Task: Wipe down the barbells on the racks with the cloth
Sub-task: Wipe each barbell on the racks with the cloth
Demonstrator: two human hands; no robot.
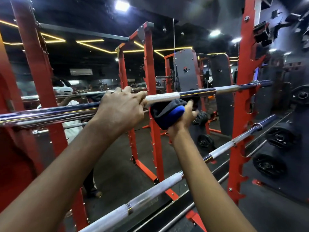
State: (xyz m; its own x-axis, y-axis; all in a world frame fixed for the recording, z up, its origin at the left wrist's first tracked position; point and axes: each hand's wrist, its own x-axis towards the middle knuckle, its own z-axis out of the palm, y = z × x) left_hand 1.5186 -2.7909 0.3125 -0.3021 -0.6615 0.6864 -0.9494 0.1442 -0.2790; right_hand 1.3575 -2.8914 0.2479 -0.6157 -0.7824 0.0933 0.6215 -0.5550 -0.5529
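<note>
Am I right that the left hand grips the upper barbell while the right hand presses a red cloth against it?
Not quite. In the head view the cloth is black and blue, not red. The left hand does grip the upper barbell, and the right hand presses the cloth against it.

Upper barbell point(197, 95): mirror chrome along the left and centre of the frame, with pale matte-silver knurled bands of fine cross-hatch texture and a thin yellow reflected streak.
Lower barbell point(150, 191): chrome, with whitish-grey knurled sections, running from the lower centre to the right.
Cloth point(164, 113): black with a bright royal-blue patch, at centre frame.
Rack uprights point(240, 114): orange-red with saw-tooth edges, at left, centre and right.
Weight plates point(269, 165): black, at the right edge.
Ceiling light strips point(93, 46): yellow angular lines across the upper left on black.
Ceiling panel lights point(122, 5): white, top centre.
</note>
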